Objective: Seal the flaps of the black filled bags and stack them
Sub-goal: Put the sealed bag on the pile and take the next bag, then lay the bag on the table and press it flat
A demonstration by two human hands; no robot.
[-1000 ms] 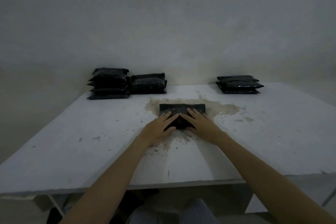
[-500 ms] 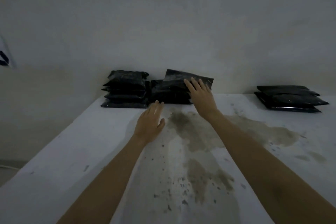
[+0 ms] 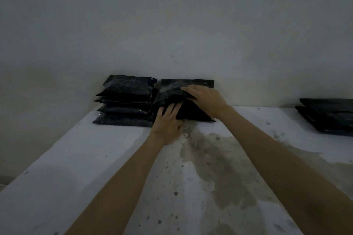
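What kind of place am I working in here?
Likely a bare packing or storage room: a stained white table against a plain wall, with stacks of black bags along its back edge.

Dim, bluish, flat light; soft grainy detail; black bags lose texture; wide-angle bending at edges.
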